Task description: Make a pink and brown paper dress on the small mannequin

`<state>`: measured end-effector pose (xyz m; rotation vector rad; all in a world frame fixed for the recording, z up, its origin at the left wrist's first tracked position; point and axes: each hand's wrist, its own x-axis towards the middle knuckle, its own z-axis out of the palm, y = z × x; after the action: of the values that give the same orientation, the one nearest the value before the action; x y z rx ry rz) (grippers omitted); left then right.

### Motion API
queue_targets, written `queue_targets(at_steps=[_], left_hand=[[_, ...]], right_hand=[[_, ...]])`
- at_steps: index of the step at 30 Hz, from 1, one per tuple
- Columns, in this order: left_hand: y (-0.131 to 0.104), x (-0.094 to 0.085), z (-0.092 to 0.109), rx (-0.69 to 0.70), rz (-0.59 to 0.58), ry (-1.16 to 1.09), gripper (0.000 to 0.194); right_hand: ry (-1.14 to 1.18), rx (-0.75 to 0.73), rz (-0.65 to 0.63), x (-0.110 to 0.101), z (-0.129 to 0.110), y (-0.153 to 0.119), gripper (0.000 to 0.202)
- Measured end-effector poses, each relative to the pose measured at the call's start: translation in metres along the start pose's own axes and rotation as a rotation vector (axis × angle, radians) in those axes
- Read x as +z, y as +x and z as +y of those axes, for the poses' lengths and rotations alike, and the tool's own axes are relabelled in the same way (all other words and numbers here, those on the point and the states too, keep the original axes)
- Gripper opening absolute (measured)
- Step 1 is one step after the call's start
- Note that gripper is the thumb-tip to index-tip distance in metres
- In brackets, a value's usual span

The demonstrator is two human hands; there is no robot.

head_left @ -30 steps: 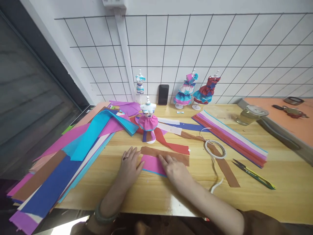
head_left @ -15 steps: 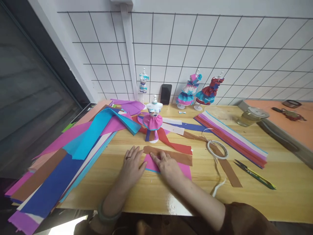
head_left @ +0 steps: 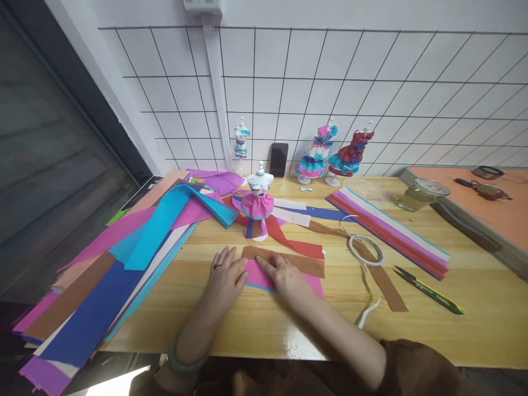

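Observation:
My left hand [head_left: 225,278] lies flat, fingers spread, at the left end of a brown strip [head_left: 305,264] laid over a pink piece [head_left: 259,275] with a blue lower edge. On the brown and pink pieces rests my right hand [head_left: 286,279], its index finger stretched out and pressing down, the other fingers partly curled. Just behind them stands a small white mannequin [head_left: 260,184] in a pink ruffled skirt [head_left: 257,205]. A red strip [head_left: 303,247] runs to the right of its base.
Long coloured strips [head_left: 94,308] cover the left side. At right are a tape roll [head_left: 366,251], thread snips [head_left: 429,290], striped strips [head_left: 391,231] and a glass cup [head_left: 424,194]. A phone [head_left: 279,160] and dressed mannequins [head_left: 315,157] stand by the wall.
My right hand has slid slightly to the right along the brown and pink pieces. My left hand stays nearly still. The whole view has shifted a little.

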<state>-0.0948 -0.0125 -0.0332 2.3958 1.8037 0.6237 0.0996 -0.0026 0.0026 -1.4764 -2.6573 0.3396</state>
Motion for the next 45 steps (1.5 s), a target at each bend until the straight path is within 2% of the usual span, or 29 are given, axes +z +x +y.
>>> queue_targets(at_steps=[2, 5, 8, 12, 17, 22, 27, 30, 33, 37, 39, 40, 43, 45], left_hand=[[0.0, 0.0, 0.0, -0.003, 0.002, -0.014, 0.031], [0.0, 0.001, -0.001, -0.012, 0.012, -0.032, 0.033], [0.0, 0.003, -0.002, -0.008, 0.023, -0.03, 0.035], [0.0, 0.005, -0.004, 0.0, 0.07, -0.035, 0.034], [0.002, 0.004, -0.003, -0.002, 0.149, -0.106, 0.032], [0.005, -0.001, 0.001, 0.039, 0.245, -0.152, 0.026], [0.004, -0.017, 0.014, 0.093, 0.294, -0.22, 0.022], [0.001, -0.024, 0.021, 0.15, 0.317, -0.259, 0.011], [-0.003, -0.026, 0.026, 0.219, 0.268, -0.282, 0.005], [-0.005, -0.022, 0.032, 0.254, 0.126, -0.322, 0.012], [-0.004, -0.018, 0.035, 0.172, 0.02, -0.441, 0.017], [-0.002, -0.016, 0.036, 0.081, -0.049, -0.56, 0.02], [0.007, -0.014, 0.038, -0.388, -0.249, -1.049, 0.036], [0.014, -0.015, 0.037, -0.683, -0.277, -1.27, 0.043]], right_hand=[[0.139, -0.002, 0.024, -0.004, 0.007, -0.002, 0.061], [0.349, 0.025, 0.056, -0.013, 0.023, -0.01, 0.056], [0.397, 0.073, 0.102, -0.021, 0.038, -0.028, 0.051], [0.275, 0.096, 0.142, -0.021, 0.049, -0.066, 0.047], [-0.062, -0.055, 0.206, -0.01, 0.043, -0.098, 0.041], [-0.175, -0.12, 0.201, -0.008, 0.039, -0.093, 0.038], [-0.104, -0.069, 0.273, -0.012, 0.049, -0.081, 0.032], [-0.037, -0.029, 0.293, -0.016, 0.056, -0.079, 0.031], [0.004, 0.014, 0.308, -0.021, 0.06, -0.078, 0.03], [0.069, 0.066, 0.32, -0.028, 0.062, -0.076, 0.027], [0.09, 0.072, 0.313, -0.031, 0.063, -0.074, 0.026], [0.092, 0.069, 0.314, -0.032, 0.063, -0.073, 0.026], [0.087, 0.052, 0.33, -0.031, 0.069, -0.069, 0.026], [0.084, 0.045, 0.356, -0.03, 0.073, -0.066, 0.026]])
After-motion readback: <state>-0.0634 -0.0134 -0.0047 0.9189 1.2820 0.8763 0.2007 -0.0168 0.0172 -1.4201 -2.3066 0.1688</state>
